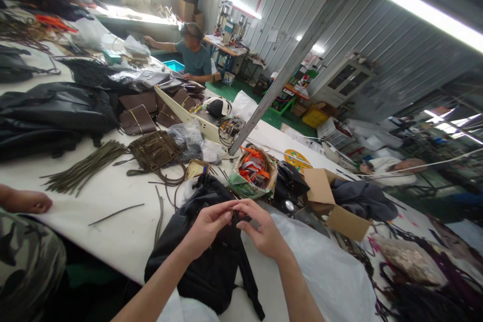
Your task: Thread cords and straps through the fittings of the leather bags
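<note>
A black bag (pixel 207 276) lies on the white table right in front of me. My left hand (pixel 209 225) is closed over it, thumb and fingers pinched together. My right hand (pixel 261 228) meets it at the fingertips, its thumb and fingers bent around the same small dark piece. That piece looks like part of a black strap (pixel 247 276), which runs down along the bag's right side. Fingers hide most of the held part, so its exact form cannot be made out.
Behind the bag stands a box of orange and grey scraps (pixel 256 171). A cardboard box (pixel 335 206) and plastic sheeting (pixel 320 261) lie right. Left are cords (pixel 88 163), a brown bag (pixel 156 151) and a person's fist (pixel 37 202). Another person (pixel 194 58) sits across the table.
</note>
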Demonstrator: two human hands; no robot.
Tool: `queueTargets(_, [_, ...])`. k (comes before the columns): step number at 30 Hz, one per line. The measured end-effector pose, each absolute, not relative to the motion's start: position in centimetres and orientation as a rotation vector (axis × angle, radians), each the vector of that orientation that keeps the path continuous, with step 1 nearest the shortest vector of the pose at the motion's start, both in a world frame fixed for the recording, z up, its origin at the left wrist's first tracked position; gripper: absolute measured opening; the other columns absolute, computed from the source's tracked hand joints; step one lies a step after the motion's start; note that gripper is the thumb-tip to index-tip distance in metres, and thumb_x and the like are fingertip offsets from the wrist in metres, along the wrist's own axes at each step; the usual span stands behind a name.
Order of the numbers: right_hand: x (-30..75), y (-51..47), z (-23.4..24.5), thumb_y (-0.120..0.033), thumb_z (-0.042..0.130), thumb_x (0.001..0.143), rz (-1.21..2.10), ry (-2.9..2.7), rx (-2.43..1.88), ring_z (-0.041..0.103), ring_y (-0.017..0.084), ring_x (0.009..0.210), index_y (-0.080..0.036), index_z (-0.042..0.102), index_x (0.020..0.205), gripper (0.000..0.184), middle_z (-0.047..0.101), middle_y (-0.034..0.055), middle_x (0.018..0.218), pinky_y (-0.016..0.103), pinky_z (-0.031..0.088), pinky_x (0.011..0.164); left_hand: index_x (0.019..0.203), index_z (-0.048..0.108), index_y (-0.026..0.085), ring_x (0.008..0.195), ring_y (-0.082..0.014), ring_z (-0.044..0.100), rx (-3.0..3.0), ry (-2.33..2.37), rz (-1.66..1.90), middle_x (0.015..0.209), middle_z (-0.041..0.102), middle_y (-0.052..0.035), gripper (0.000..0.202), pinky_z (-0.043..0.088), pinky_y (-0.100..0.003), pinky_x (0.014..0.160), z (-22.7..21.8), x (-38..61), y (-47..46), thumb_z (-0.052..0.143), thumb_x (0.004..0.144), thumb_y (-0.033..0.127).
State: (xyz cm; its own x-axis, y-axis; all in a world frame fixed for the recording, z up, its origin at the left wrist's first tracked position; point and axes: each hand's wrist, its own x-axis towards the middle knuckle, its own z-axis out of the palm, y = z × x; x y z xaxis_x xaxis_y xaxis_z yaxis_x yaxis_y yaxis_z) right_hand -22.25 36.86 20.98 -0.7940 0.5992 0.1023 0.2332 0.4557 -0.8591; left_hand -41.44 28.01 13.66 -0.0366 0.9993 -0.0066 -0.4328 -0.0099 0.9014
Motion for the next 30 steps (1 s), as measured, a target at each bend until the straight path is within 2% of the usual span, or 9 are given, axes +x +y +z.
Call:
queueTargets(4, [-22.2,36.9,20.2,-0.023,0.066,0.106,1.202,-2.344,-0.685,0.061,0.027,0.135,-0.03,0.07,0.139,0.035,0.065,0.0086,0.145,0.044,0.051,0.118,0.152,0.066,0.029,0.137,-0.0279,0.065,0.893,0.93,1.449,0.155,0.067,-0.0068,0.056,0.054,-0.036,0.114,13.1,-40.9,27.4,0.078,0.098,0.035])
queueTargets(10, [-22.2,36.6,18.3,-0.023,0.073,0.102,1.191,-2.243,-0.701,0.066,0.027,0.13,-0.033,0.074,0.138,0.037,0.07,0.0066,0.141,0.042,0.054,0.113,0.154,0.064,0.027,0.144,-0.0288,0.062,0.823,0.971,1.5,0.156,0.066,-0.0052,0.055,0.048,-0.045,0.127,12.7,-40.0,26.8,0.074,0.1,0.037])
queueTargets(15, [-22.6,36.2,18.3,-0.028,0.076,0.101,1.311,-2.167,-0.726,0.069,0.026,0.123,-0.029,0.074,0.134,0.033,0.07,0.0072,0.137,0.038,0.058,0.106,0.145,0.072,0.025,0.13,-0.0286,0.071,0.887,1.144,1.461,0.145,0.074,-0.0063,0.046,0.053,-0.046,0.121,12.6,-40.6,26.7,0.069,0.103,0.044])
queueTargets(19, [-23.0,36.3,17.7,-0.036,0.075,0.102,1.453,-2.036,-0.742,0.066,0.028,0.129,-0.026,0.074,0.132,0.032,0.069,0.0089,0.14,0.04,0.056,0.111,0.155,0.062,0.024,0.13,-0.0252,0.07,0.892,1.185,1.485,0.139,0.077,-0.0084,0.054,0.051,-0.042,0.12,12.9,-40.9,26.8,0.065,0.105,0.044])
queueTargets(21, [-23.1,36.7,16.7,-0.039,0.074,0.103,1.546,-1.881,-0.786,0.067,0.028,0.128,-0.025,0.074,0.132,0.032,0.072,0.0095,0.137,0.041,0.056,0.112,0.155,0.059,0.024,0.123,-0.0232,0.072,0.868,1.316,1.56,0.132,0.079,-0.0091,0.053,0.053,-0.039,0.115,12.4,-41.2,26.8,0.062,0.107,0.045])
queueTargets(24, [-22.9,37.7,14.5,-0.043,0.078,0.1,1.663,-1.542,-0.846,0.072,0.029,0.116,-0.022,0.076,0.13,0.037,0.076,0.0109,0.126,0.045,0.063,0.104,0.142,0.063,0.021,0.113,-0.0212,0.073,0.834,1.65,1.562,0.125,0.078,-0.0098,0.041,0.055,-0.035,0.104,9.7,-41.2,26.1,0.051,0.111,0.044])
queueTargets(26, [-22.7,38.4,12.9,-0.043,0.084,0.095,1.714,-1.292,-0.862,0.074,0.029,0.111,-0.019,0.078,0.123,0.037,0.078,0.0119,0.121,0.046,0.066,0.098,0.132,0.065,0.02,0.107,-0.0203,0.073,0.93,1.807,1.354,0.117,0.077,-0.0091,0.036,0.056,-0.033,0.097,6.8,-40.5,24.9,0.041,0.113,0.039])
queueTargets(28, [-22.3,39.1,11.4,-0.044,0.087,0.091,1.733,-1.119,-0.876,0.075,0.027,0.107,-0.018,0.079,0.117,0.037,0.079,0.0113,0.117,0.043,0.067,0.096,0.114,0.073,0.02,0.096,-0.0211,0.074,1.037,1.781,1.165,0.104,0.078,-0.0077,0.026,0.057,-0.032,0.088,3.9,-39.0,23.3,0.05,0.107,0.028])
queueTargets(30, [-21.9,39.7,10.2,-0.043,0.087,0.091,1.726,-1.032,-0.896,0.076,0.024,0.105,-0.02,0.08,0.116,0.035,0.079,0.0095,0.116,0.039,0.067,0.095,0.098,0.077,0.02,0.09,-0.0219,0.073,1.117,1.746,1.019,0.096,0.077,-0.0067,0.015,0.056,-0.031,0.085,1.3,-37.3,22.0,0.063,0.095,0.017])
